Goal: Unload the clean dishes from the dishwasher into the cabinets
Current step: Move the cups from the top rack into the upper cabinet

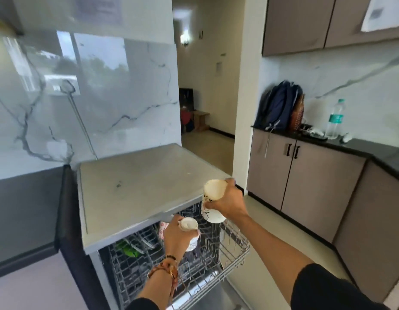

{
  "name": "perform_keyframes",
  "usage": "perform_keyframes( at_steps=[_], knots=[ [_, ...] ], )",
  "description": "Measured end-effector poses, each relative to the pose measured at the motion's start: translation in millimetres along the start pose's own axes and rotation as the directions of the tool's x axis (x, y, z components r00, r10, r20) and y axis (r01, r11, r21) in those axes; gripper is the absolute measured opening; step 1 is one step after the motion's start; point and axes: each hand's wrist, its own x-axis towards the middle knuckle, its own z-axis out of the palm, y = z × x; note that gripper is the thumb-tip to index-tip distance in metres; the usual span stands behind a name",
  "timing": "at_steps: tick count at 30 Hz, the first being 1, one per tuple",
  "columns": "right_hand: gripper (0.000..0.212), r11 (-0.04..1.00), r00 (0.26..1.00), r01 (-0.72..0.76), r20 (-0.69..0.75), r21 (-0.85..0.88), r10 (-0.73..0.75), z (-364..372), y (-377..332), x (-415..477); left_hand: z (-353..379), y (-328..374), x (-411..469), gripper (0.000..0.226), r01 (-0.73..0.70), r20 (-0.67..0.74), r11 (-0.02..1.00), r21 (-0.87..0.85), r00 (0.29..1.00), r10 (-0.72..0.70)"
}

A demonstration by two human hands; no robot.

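The dishwasher stands open below me, its wire upper rack (236, 256) pulled out. My right hand (227, 202) grips a tall white cup (213, 203) with dark markings, held bottom-up above the rack's far end. My left hand (175, 234) is closed around a smaller white cup (190, 231), also bottom-up, just above the rack's middle. Still in the rack are a green item (127, 249), dark plates or lids (147, 238) and a patterned cup (163, 228) partly hidden behind my left hand.
The grey dishwasher top (138, 186) lies just behind the cups. Brown lower cabinets (306, 182) with a black counter hold a backpack (279, 106) and a water bottle (335, 119). Upper cabinets (306, 23) hang at top right. A doorway (205, 86) opens straight ahead.
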Motion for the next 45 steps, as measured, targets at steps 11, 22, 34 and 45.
perform_keyframes(
  at_steps=[11, 22, 34, 45],
  knots=[
    [0.087, 0.983, 0.981, 0.181, 0.068, 0.034, -0.183, -50.4, -153.6, -67.8, -179.4, 80.7, -57.1, 0.041, -0.073, -0.207, 0.997, 0.006, 0.976, 0.073],
    [0.077, 0.851, 0.83, 0.454, 0.222, 0.265, -0.512, -5.2, -334.4, -144.0, -386.1, 147.7, -127.9, 0.037, -0.099, -0.545, 0.992, 0.081, 0.829, 0.128],
    [0.081, 0.728, 0.747, 0.542, 0.157, 0.421, -0.646, 54.5, -545.3, -116.5, -615.5, 185.5, -108.7, 0.031, -0.157, -0.739, 0.967, 0.202, 0.623, 0.255],
    [0.041, 0.722, 0.797, 0.538, 0.018, 0.435, -0.604, 90.6, -755.3, -33.3, -768.1, 219.0, 5.6, 0.028, -0.295, -0.648, 0.926, 0.237, 0.662, 0.377]
  ],
)
